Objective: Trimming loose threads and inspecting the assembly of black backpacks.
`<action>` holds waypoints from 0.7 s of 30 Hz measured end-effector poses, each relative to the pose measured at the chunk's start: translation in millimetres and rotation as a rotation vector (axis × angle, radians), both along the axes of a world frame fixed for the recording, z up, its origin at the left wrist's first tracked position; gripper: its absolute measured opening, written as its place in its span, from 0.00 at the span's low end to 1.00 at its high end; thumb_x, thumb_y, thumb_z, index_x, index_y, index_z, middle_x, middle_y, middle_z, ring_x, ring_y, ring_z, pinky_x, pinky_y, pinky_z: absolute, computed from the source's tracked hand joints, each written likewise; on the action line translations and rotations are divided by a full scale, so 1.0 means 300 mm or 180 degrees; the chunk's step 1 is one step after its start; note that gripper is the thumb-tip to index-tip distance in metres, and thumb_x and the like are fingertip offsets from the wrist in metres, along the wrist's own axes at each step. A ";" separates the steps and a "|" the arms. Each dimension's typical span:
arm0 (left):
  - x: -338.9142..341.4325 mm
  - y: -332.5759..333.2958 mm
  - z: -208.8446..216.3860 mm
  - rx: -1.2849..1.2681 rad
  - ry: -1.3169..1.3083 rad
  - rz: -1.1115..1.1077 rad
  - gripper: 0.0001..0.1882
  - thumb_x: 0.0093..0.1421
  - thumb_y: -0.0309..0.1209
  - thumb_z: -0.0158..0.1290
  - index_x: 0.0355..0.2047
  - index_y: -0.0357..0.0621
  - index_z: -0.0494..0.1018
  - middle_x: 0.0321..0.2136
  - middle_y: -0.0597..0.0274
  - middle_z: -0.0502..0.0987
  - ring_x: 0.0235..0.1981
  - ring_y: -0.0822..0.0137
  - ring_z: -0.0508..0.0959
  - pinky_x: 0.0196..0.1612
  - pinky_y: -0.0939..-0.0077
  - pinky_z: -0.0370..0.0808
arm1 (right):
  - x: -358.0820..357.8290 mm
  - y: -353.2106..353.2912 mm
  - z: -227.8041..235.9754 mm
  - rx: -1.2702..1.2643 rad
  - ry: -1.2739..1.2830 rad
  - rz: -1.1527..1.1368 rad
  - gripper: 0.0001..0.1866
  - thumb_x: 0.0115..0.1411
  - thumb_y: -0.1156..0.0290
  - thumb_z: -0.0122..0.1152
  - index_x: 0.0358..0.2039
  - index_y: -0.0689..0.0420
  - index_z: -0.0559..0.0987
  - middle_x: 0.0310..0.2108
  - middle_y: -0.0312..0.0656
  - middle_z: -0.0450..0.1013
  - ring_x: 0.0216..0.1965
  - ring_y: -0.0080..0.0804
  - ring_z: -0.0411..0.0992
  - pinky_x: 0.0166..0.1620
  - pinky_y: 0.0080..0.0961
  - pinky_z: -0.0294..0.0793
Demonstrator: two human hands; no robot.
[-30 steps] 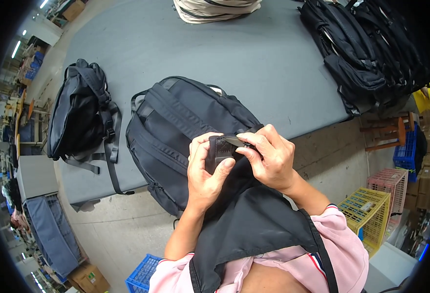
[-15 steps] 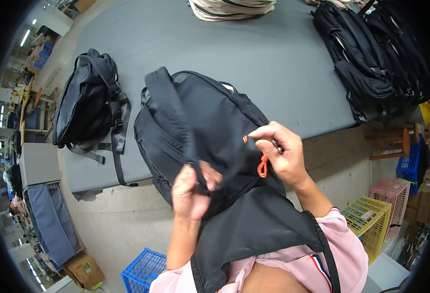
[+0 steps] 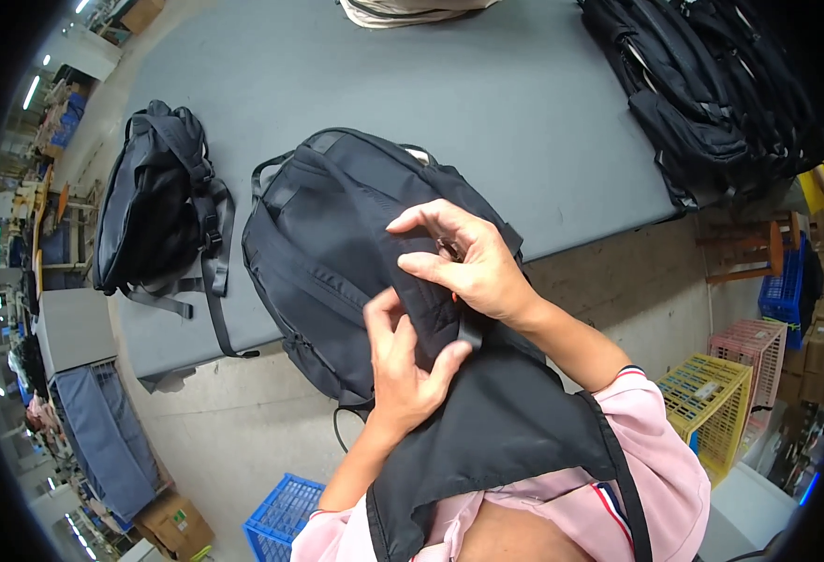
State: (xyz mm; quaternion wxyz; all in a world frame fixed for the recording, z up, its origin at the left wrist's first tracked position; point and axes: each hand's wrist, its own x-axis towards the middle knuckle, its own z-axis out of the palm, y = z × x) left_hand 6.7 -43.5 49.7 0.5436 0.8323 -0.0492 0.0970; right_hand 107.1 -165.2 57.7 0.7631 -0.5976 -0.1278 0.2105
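A black backpack (image 3: pixel 300 220) lies in front of me at the table's near edge, resting against my black apron (image 3: pixel 506 431). One padded shoulder strap (image 3: pixel 415 298) is lifted from it toward me. My left hand (image 3: pixel 401 375) grips the strap's lower end, fingers on one edge and thumb by the webbing on the other. Over the strap, my right hand (image 3: pixel 478 267) has its thumb and forefinger apart. Its curled fingers keep a small dark metal tool (image 3: pixel 448 249) in the palm, mostly hidden, with a bit of orange cord (image 3: pixel 455 296) showing below.
A second black backpack (image 3: pixel 154 201) stands at the left of the grey table (image 3: pixel 356 84), straps hanging over the edge. More black backpacks (image 3: pixel 702 103) are piled at the far right, and a beige bag (image 3: pixel 417 11) sits at the back. Plastic crates (image 3: pixel 712 403) and a wooden stool (image 3: pixel 744 248) are lower right.
The shoulder strap has swung down toward me, and its lower end is now between my hands. My right hand has moved left over it. The orange loop, plain before, is mostly hidden.
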 end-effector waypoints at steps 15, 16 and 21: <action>0.098 0.055 -0.028 -0.0743 0.0474 -0.0102 0.21 0.56 0.43 0.55 0.37 0.35 0.71 0.34 0.58 0.69 0.38 0.61 0.68 0.44 0.72 0.63 | -0.058 -0.066 -0.037 -0.1066 -0.1539 -0.0973 0.10 0.53 0.77 0.58 0.37 0.59 0.74 0.23 0.37 0.70 0.19 0.22 0.67 0.25 0.19 0.67; 0.096 0.063 -0.029 -0.0756 0.0450 -0.0133 0.21 0.56 0.43 0.54 0.37 0.35 0.70 0.34 0.58 0.68 0.38 0.61 0.68 0.44 0.72 0.63 | -0.065 -0.084 0.010 -0.1565 -0.1488 -0.0689 0.15 0.48 0.77 0.61 0.38 0.57 0.73 0.23 0.38 0.68 0.19 0.27 0.69 0.25 0.22 0.68; 0.104 0.079 -0.030 -0.0536 0.0455 -0.0248 0.21 0.56 0.44 0.54 0.37 0.35 0.70 0.35 0.58 0.67 0.38 0.60 0.66 0.46 0.71 0.60 | -0.054 -0.145 0.026 -0.1915 -0.2274 -0.0379 0.14 0.46 0.75 0.63 0.36 0.55 0.74 0.28 0.39 0.66 0.20 0.34 0.68 0.24 0.27 0.68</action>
